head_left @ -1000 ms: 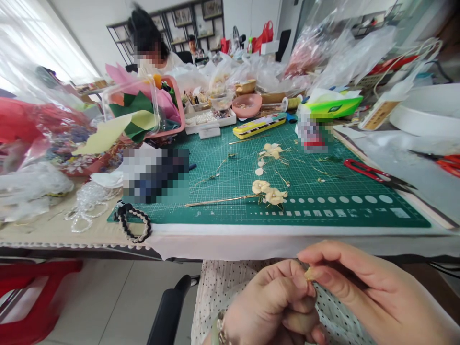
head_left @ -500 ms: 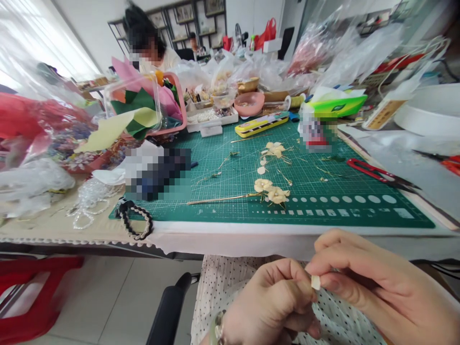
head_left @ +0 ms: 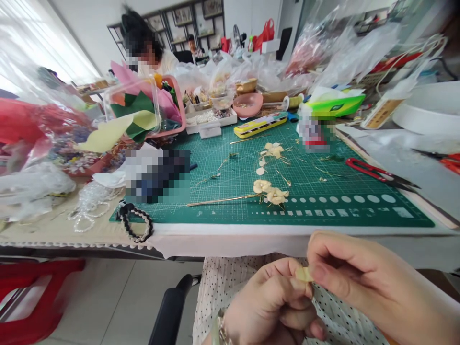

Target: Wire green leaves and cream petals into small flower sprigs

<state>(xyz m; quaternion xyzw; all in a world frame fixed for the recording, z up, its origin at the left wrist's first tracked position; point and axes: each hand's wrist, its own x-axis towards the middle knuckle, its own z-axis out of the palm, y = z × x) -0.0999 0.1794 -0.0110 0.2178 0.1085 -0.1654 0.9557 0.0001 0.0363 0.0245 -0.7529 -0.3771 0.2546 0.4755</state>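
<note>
Over my lap, my left hand (head_left: 276,302) and my right hand (head_left: 359,278) meet below the table's front edge. Pinched between the fingertips of both is a small pale yellow piece (head_left: 304,274), thin and petal-like; the rest of it is hidden by my fingers. On the green cutting mat (head_left: 223,215) lies a cream flower spray (head_left: 275,194) with a long gold stem pointing left. Behind it rest more cream flowers (head_left: 273,150) and a loose cream petal (head_left: 260,171).
Red-handled thread snips (head_left: 373,170) lie at the mat's right. A yellow tin (head_left: 260,124), a pink bowl (head_left: 247,104) and a white bead tray (head_left: 190,125) stand at the back. A braided hair tie (head_left: 138,232) lies front left. Another person (head_left: 163,60) sits across the table.
The pale yellow piece has turned to lie more sideways and shows more of its length. My right fingers have shifted slightly left and now pinch its right end.
</note>
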